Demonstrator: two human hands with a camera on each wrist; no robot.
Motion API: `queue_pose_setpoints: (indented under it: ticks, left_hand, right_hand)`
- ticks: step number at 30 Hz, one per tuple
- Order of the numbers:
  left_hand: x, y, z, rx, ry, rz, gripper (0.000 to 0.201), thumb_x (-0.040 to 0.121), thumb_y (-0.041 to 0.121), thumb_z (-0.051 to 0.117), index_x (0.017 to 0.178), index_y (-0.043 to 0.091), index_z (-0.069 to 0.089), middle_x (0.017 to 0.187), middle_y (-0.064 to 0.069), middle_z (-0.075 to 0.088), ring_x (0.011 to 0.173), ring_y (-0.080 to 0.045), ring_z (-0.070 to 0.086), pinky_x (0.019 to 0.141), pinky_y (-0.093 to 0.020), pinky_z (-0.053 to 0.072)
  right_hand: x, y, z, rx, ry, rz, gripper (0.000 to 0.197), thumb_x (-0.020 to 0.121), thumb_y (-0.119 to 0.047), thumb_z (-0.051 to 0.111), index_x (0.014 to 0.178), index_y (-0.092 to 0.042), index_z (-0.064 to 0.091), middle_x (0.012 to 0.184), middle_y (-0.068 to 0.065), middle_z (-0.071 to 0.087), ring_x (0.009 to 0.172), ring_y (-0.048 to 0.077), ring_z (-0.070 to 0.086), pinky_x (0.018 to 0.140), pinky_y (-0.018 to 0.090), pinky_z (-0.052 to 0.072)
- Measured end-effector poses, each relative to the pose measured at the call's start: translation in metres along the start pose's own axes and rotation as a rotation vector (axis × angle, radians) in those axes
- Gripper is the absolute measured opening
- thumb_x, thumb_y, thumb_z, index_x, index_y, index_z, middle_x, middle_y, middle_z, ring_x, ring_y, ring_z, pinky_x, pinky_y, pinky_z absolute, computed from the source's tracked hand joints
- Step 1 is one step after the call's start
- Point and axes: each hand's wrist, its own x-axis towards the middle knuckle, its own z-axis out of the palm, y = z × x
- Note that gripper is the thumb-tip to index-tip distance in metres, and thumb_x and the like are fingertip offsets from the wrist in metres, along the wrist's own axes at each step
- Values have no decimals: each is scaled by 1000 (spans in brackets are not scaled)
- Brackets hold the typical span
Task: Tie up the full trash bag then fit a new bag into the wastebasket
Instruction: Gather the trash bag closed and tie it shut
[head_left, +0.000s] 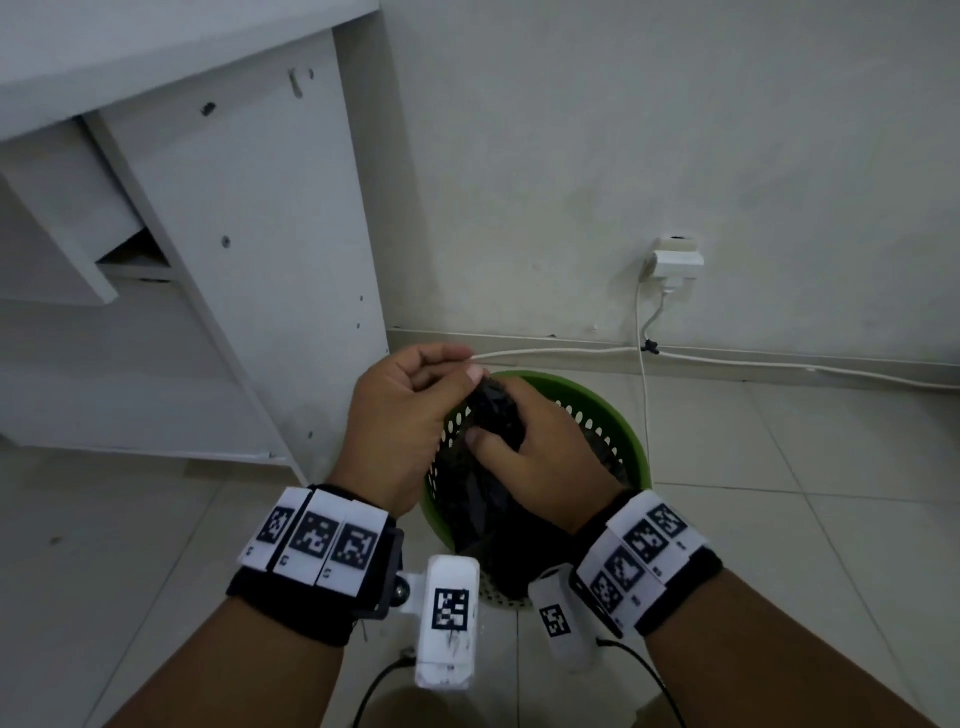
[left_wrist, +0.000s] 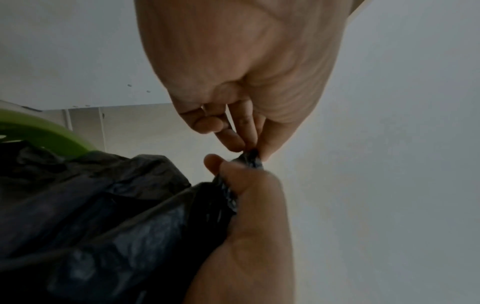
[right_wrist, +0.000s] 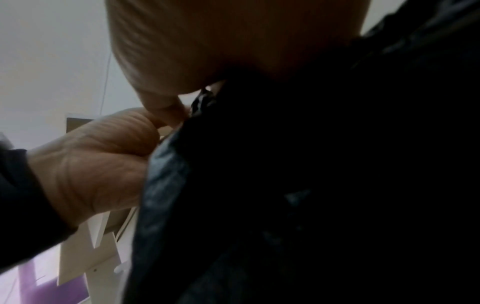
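A green perforated wastebasket (head_left: 621, 423) stands on the tiled floor by the wall. In it sits a full black trash bag (head_left: 493, 506), its top gathered into a twisted neck above the rim. My right hand (head_left: 493, 428) grips that neck, thumb in front. My left hand (head_left: 465, 375) pinches the tip of the neck just above it. In the left wrist view the left hand's fingertips (left_wrist: 267, 153) pinch the black tip over the right hand (left_wrist: 249, 197), with the bag (left_wrist: 116, 205) and basket rim (left_wrist: 52, 133) at the left. The bag (right_wrist: 311, 185) fills the right wrist view.
A white cabinet (head_left: 234, 260) stands close on the left of the basket. On the wall behind, a socket with a plug (head_left: 675, 260) feeds a white cable (head_left: 753, 364) running along the skirting. Light floor tiles (head_left: 805, 519) lie to the right.
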Motion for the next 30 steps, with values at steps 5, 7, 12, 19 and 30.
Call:
queue_pose_setpoints:
  ticks: [5, 7, 12, 19, 30]
  left_hand:
    - [-2, 1, 3, -104, 72, -46, 15, 87, -5, 66, 102, -3, 69, 82, -9, 73, 59, 1, 65, 53, -10, 47]
    - [-4, 0, 4, -178, 99, -97, 15, 88, -7, 62, 103, -4, 66, 82, -10, 71, 56, 1, 64, 50, -11, 47]
    - [-9, -9, 7, -286, 175, -159, 12, 90, -6, 60, 95, 4, 65, 85, -12, 69, 62, -6, 67, 51, -13, 48]
    - [-2, -16, 4, -421, 241, -207, 16, 90, -4, 61, 89, 12, 64, 80, -7, 70, 69, -14, 66, 57, -20, 51]
    - [6, -17, 13, -231, 89, -96, 20, 102, -2, 37, 99, 10, 53, 70, -8, 56, 61, -16, 58, 68, -35, 54]
  right_hand:
    - [2, 6, -2, -59, 98, 4, 29, 99, -41, 51, 107, -22, 70, 90, -2, 73, 85, 14, 67, 79, 42, 53]
    - [3, 15, -3, -137, 62, -22, 25, 98, -32, 52, 97, -15, 70, 84, 2, 66, 81, 18, 61, 76, 43, 50]
    - [5, 22, -10, -201, -36, -75, 18, 96, -13, 56, 103, -4, 71, 104, 8, 62, 96, 17, 56, 84, 28, 43]
    - [-2, 24, -11, 3, -94, 32, 47, 97, -2, 46, 142, -17, 50, 115, 0, 69, 108, 12, 63, 98, 25, 47]
    - [-1, 20, -9, -116, 0, -7, 22, 93, -37, 61, 93, -19, 73, 81, -3, 72, 77, 14, 66, 74, 39, 54]
